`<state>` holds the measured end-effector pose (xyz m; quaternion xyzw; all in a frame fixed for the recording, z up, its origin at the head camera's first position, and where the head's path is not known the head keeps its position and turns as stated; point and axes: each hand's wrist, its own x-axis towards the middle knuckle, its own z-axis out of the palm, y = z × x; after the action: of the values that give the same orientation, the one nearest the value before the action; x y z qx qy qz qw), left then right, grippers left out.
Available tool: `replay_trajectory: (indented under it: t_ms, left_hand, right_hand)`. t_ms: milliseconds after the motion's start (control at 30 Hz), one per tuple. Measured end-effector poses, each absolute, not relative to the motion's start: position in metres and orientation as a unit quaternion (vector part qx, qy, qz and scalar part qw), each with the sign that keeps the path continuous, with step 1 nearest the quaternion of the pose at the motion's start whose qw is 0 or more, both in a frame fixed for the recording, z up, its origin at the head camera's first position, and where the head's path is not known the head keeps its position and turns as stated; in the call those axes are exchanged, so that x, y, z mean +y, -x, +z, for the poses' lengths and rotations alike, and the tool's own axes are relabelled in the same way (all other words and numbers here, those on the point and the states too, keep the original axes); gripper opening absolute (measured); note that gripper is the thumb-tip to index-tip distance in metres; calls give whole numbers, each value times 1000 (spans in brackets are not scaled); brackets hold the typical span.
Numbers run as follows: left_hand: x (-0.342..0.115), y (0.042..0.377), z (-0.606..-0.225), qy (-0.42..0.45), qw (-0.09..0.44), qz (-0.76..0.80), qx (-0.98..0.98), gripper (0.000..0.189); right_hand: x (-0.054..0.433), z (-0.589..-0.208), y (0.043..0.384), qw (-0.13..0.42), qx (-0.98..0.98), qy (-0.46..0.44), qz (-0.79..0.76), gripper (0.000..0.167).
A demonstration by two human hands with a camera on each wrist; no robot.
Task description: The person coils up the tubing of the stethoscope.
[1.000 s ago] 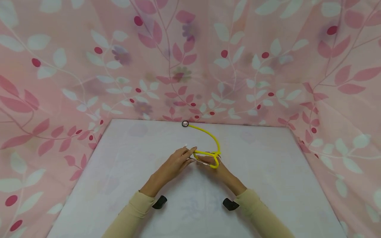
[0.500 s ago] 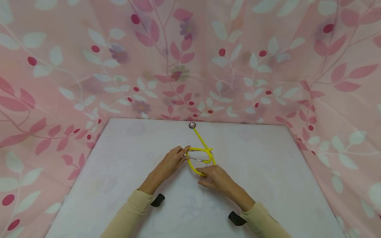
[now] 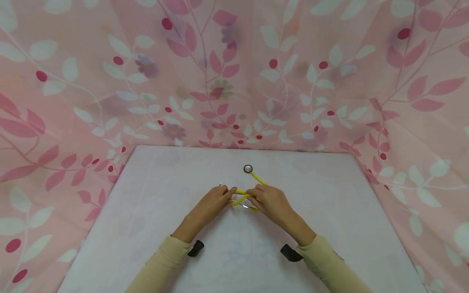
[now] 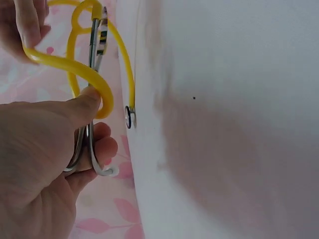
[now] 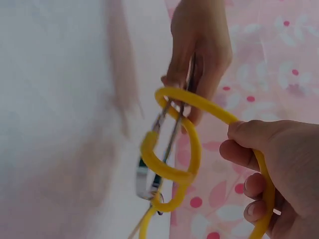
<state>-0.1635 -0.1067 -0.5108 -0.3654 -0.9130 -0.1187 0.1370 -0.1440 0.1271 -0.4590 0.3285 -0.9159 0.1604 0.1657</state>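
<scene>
A stethoscope with yellow tubing [image 3: 240, 200] and metal ear tubes [image 4: 93, 47] is held between both hands above the table. The left hand [image 3: 213, 203] grips the ear tubes near the eartip end, its thumb pressing a loop of tubing against them. A pale eartip [image 4: 110, 172] pokes out below its fingers in the left wrist view. The right hand [image 3: 272, 203] pinches the tubing between thumb and fingers, and the tube runs on through its curled fingers in the right wrist view. The round chest piece [image 3: 248, 168] lies on the table beyond the hands.
A white-covered table [image 3: 176, 167] spreads under both hands. Pink floral cloth [image 3: 234, 81] hangs behind it and along both sides. A black wrist mount [image 3: 196, 248] shows below the left sleeve, another [image 3: 291, 252] below the right.
The right hand came back toward the body, then moved up and forward with the tubing, wrapping it round the ear tubes. The chest piece slid right and nearer. The left hand kept its grip.
</scene>
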Motion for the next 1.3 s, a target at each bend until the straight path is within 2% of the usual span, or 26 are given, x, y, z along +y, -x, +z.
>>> replay_trajectory:
  t_ms: [300,467,567,667,900,1067,1300]
  left_hand:
    - [-97,155,-503,396,111,-60,-909,48]
    - [-95,149,-502,399,107,-58,-909,52]
    - [-95,148,-503,402,114,-58,-906,54]
    - [-96,147,-504,411,128,-58,-901,59]
    - [-98,147,-501,414,134,-73,-897,70]
    - [-99,147,-500,420,129,-74,-895,68]
    - [-101,148,-499,421,167,-101,-886,69]
  right_hand:
    - [133,-461,181,132,-920,-319,186,15]
    - [141,-469,195,64,-917,-314,239,18]
    - [146,-474,202,12,-910,-306,279,20]
    - [150,-477,207,-17,-901,-308,306,22]
    - [153,-477,213,-9,-897,-315,311,20]
    - [153,-475,215,-10,-890,-321,324,20]
    - [156,-479,223,-41,-866,-319,382,21]
